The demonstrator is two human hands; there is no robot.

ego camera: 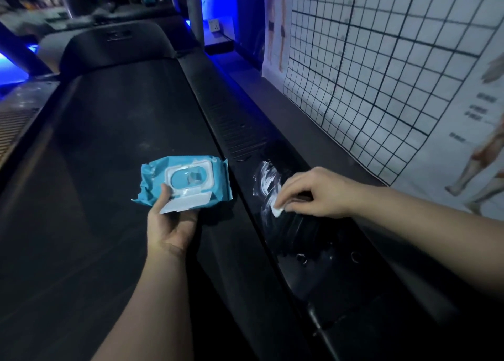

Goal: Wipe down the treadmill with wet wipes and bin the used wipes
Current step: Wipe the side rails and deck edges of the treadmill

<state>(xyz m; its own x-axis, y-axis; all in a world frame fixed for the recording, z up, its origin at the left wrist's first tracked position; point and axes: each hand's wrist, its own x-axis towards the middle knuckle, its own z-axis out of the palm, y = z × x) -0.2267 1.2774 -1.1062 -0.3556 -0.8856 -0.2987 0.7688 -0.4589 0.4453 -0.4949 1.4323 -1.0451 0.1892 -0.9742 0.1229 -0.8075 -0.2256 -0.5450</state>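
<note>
A black treadmill (114, 148) fills the view, its belt running away from me. My left hand (170, 223) holds a blue pack of wet wipes (188, 179) above the belt, thumb on top, its white flip lid open. My right hand (313, 194) presses a small white wet wipe (277, 210) onto the treadmill's right side rail (300, 238), fingers curled over it. White wet streaks (266, 178) mark the rail just beyond the wipe.
A white wall poster (395, 60) with a black grid and body figures hangs close along the right. A grey upright post (195, 9) and a wall socket (215, 26) stand at the far end under blue light. A ribbed surface (13, 126) lies at left.
</note>
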